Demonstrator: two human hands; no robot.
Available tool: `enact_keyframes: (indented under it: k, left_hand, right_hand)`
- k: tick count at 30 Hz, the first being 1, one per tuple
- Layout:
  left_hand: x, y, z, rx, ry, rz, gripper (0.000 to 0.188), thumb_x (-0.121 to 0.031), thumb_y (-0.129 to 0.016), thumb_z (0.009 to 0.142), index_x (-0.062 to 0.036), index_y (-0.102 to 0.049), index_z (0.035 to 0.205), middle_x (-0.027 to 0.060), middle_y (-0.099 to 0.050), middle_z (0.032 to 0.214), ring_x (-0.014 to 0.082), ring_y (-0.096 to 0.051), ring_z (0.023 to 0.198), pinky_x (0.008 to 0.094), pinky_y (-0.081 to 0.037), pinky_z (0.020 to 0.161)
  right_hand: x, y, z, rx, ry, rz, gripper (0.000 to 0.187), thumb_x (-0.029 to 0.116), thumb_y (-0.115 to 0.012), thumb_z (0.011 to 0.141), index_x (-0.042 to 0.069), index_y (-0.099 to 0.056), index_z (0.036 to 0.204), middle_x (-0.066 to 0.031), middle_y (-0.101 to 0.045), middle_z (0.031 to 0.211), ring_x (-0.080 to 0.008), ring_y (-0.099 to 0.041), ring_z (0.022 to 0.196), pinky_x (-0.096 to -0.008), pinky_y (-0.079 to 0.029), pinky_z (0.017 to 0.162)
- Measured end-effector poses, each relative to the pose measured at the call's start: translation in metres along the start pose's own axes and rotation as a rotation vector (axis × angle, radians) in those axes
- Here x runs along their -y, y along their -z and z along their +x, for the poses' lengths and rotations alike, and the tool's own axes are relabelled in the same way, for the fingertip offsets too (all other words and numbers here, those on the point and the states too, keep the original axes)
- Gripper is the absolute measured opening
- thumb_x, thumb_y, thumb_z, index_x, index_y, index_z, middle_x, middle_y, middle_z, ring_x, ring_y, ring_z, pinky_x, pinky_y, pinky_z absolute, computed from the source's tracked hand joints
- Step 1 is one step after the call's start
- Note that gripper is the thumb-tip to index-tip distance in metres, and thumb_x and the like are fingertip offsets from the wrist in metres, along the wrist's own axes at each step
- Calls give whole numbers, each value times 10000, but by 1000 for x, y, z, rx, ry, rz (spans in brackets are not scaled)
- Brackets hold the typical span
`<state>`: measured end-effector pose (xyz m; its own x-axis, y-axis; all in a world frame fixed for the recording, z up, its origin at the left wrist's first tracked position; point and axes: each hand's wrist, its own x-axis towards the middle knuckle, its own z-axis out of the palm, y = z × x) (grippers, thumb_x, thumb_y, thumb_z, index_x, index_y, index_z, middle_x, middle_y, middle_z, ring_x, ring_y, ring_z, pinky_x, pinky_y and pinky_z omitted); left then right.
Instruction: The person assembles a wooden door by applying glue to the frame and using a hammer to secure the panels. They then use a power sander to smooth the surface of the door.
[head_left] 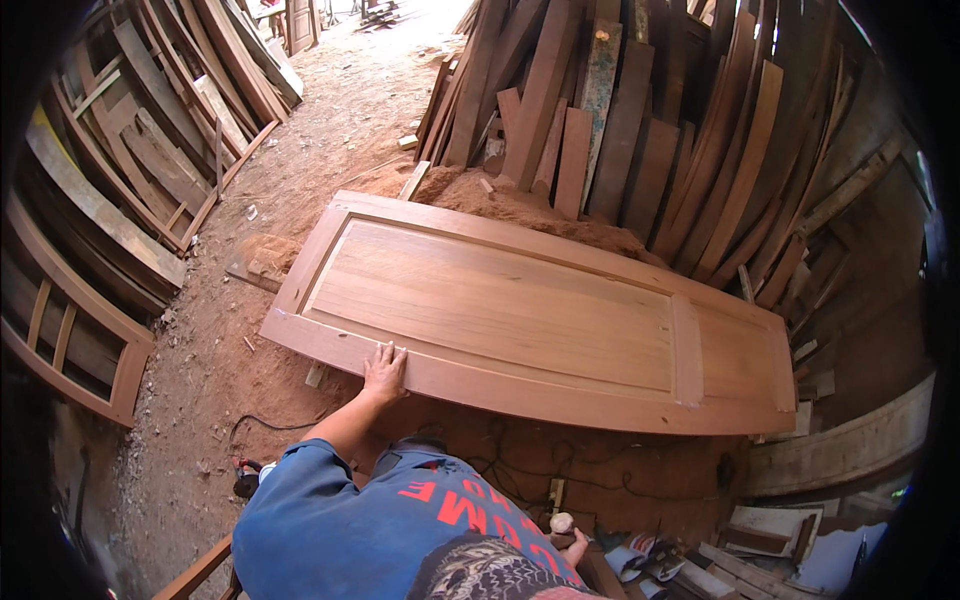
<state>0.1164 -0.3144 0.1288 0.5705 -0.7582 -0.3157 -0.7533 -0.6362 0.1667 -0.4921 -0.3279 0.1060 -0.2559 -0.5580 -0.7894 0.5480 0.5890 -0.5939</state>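
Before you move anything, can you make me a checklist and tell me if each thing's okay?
1. Left hand on the wooden door: ok, resting on its near edge.
2. Right hand gripping: ok, around a pale round-topped thing.
3. Door lying down: ok, a panelled face is up.
4. Cord tidied away: not ok, it lies loose on the ground.
5. Door steady underneath: cannot tell, a wood end pokes out, but most of the underside is hidden.

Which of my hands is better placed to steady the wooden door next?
Probably your left hand: it rests on the wooden door, while your right hand, away from it, holds a pale object.
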Motion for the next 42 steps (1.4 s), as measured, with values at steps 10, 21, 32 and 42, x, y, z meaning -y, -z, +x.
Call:
enact_keyframes:
  k: [10, 21, 32, 42]
  left_hand:
    - [-3, 9, -2, 19, 2, -7, 1169, -413, -960, 675, -205, -325, 1634, 161, -228, 1725, 414, -196, 1591, 687, -283, 1213]
    - [-1, 13, -3, 19, 2, -25, 1156, -382, -963, 679, -203, -332, 1632, 166, -230, 1723, 417, -203, 1588, 686, -282, 1214]
    - [0, 3, 2, 19, -16, -20, 1158, -407, -962, 667, -227, -342, 1628, 159, -233, 1723, 418, -203, 1588, 689, -285, 1211]
    - [14, -9, 23, -59, -61, 13, 1135, -395, -981, 635, -230, -404, 1599, 150, -271, 1707, 386, -218, 1588, 597, -324, 1226]
  right_hand:
    - [-16, -39, 37, 194, -168, -248, 294, 369, -712, 910, 118, -691, 1061, -53, -690, 1018, -238, -653, 942, -419, -536, 841]
    - [-21, -39, 68, 266, -266, -405, 272, 312, -720, 944, 62, -744, 1050, -79, -722, 916, -205, -659, 875, -414, -530, 845]
    - [-24, 27, 16, 251, 151, -1049, 323, 302, -732, 911, 21, -711, 1067, -148, -724, 1027, -234, -652, 947, -381, -512, 913]
    - [-37, 68, -5, 31, -393, -386, 210, 281, -697, 898, 78, -703, 846, -105, -695, 768, -289, -696, 811, -422, -565, 791]
